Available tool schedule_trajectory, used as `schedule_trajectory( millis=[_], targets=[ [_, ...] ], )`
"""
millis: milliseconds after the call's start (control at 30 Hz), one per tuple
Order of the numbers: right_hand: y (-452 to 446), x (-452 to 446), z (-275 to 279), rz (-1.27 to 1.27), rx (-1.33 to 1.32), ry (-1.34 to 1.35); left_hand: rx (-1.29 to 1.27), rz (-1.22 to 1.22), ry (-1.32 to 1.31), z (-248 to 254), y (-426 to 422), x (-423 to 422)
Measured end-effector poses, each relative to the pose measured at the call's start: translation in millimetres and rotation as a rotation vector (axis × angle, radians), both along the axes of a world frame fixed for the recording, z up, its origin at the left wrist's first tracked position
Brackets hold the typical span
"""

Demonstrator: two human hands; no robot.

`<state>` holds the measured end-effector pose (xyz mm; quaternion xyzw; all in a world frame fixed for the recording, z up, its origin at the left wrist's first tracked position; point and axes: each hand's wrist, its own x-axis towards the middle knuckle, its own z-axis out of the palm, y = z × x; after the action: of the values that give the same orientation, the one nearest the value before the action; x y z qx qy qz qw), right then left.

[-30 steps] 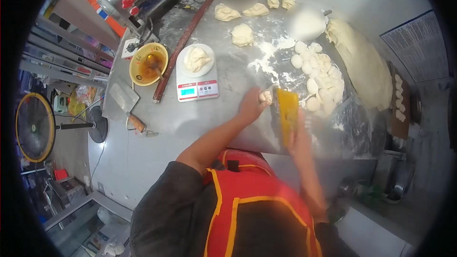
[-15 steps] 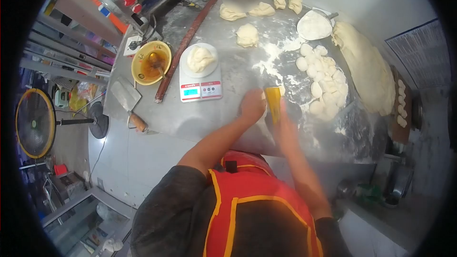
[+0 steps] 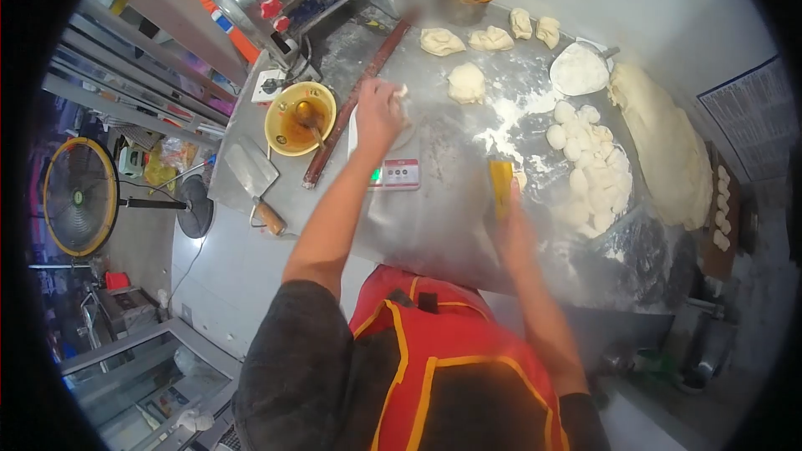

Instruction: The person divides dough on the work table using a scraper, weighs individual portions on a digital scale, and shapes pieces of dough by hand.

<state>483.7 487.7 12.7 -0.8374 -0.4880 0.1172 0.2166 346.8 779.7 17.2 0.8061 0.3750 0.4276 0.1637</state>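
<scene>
My left hand (image 3: 380, 117) is over the kitchen scale (image 3: 401, 174), its fingers curled on a piece of dough (image 3: 403, 92) of which only a pale bit shows. The hand and forearm hide most of the scale's plate and part of its green-lit display. Down at the table in front of me, my right hand (image 3: 514, 230) is closed on a yellow dough scraper (image 3: 501, 184), held upright. A small pale bit of dough (image 3: 520, 178) shows beside the blade. To its right lies a floured heap of small dough balls (image 3: 597, 175).
A long dough mass (image 3: 660, 146) lies at the right. Larger dough lumps (image 3: 466, 83) and a flour scoop (image 3: 580, 69) are farther back. Left of the scale are a rolling pin (image 3: 359, 100), a yellow bowl (image 3: 288, 129) of brown liquid and a wide metal spatula (image 3: 253, 169).
My left hand has moved from beside the scraper up and left to the dough on the scale. My right hand still holds the scraper. The whole view has shifted slightly.
</scene>
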Motion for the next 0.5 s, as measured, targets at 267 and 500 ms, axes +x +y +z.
schedule_trajectory(
  millis=[267, 500],
  targets=[
    [-1, -2, 7, -0.005, -0.065, 0.010, -0.010, -0.292, 0.564, -36, 46, -8],
    [2, -5, 10, 0.003, -0.001, -0.029, -0.019, -0.204, 0.556, -53, 45, -1]
  ],
)
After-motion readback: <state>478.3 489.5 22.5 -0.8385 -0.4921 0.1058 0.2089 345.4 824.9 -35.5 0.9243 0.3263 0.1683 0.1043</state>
